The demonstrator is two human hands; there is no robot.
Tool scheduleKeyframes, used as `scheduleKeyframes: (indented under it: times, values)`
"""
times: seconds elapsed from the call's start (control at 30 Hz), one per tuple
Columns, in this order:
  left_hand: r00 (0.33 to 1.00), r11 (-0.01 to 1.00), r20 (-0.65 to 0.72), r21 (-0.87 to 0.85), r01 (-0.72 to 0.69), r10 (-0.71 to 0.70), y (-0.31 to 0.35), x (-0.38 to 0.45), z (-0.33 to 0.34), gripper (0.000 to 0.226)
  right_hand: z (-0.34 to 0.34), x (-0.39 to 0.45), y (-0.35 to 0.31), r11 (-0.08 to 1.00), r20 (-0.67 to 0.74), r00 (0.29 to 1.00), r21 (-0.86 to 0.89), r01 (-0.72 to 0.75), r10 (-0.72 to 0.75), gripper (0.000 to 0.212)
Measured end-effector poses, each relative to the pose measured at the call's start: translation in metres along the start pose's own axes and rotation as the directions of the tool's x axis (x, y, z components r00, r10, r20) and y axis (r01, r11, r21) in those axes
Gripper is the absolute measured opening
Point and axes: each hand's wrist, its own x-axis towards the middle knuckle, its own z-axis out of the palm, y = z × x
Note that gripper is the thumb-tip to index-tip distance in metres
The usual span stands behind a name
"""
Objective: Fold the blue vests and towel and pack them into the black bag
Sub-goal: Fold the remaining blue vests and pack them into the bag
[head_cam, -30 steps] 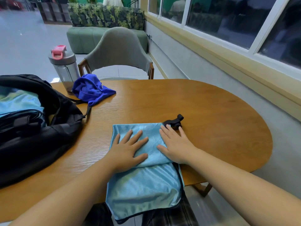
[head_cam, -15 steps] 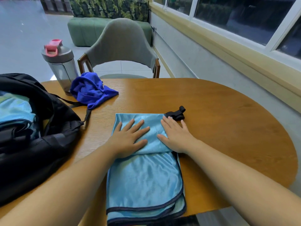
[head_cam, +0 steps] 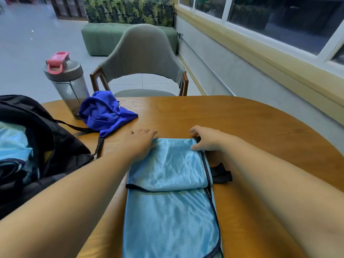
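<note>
Both hands are gripping the far corners of the light blue vest (head_cam: 167,168) lying on the counter (head_cam: 260,127): left hand (head_cam: 138,141), right hand (head_cam: 206,138). Slippery fabric is risking an uneven fold.

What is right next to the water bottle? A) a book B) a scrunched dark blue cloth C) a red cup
B: the scrunched dark blue cloth lies on the table right beside the water bottle.
</note>
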Motion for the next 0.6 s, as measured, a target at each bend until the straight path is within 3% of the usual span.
scheduleKeyframes:
  times: [0.1, 0.2, 0.3, 0.47, 0.6]
  values:
    - [1.000, 0.999, 0.002, 0.036, -0.001, 0.001, 0.001, 0.003, -0.003, 0.042, -0.003, 0.004, -0.001, 0.999, 0.029, 0.999, -0.028, -0.020, 0.021, 0.062]
    - [1.000, 0.994, -0.017, 0.103, 0.022, -0.020, 0.004, 0.000, -0.007, 0.032, 0.001, 0.006, -0.005, 0.998, 0.022, 1.000, -0.070, 0.000, 0.001, 0.039]
    - [0.997, 0.980, -0.078, 0.200, 0.024, -0.009, 0.006, -0.007, -0.012, 0.029, 0.004, -0.003, -0.009, 0.985, -0.132, 0.990, -0.169, 0.025, -0.048, 0.028]
    - [0.967, 0.998, -0.253, 0.061, 0.020, -0.004, 0.006, -0.028, -0.031, 0.018, 0.003, -0.038, -0.010, 0.993, -0.334, 0.935, -0.028, 0.116, -0.119, 0.022]
    - [0.923, 0.998, -0.380, -0.001, -0.066, 0.060, 0.009, -0.057, -0.049, 0.002, 0.004, -0.070, -0.010, 0.976, -0.464, 0.860, -0.041, 0.216, -0.210, 0.018]
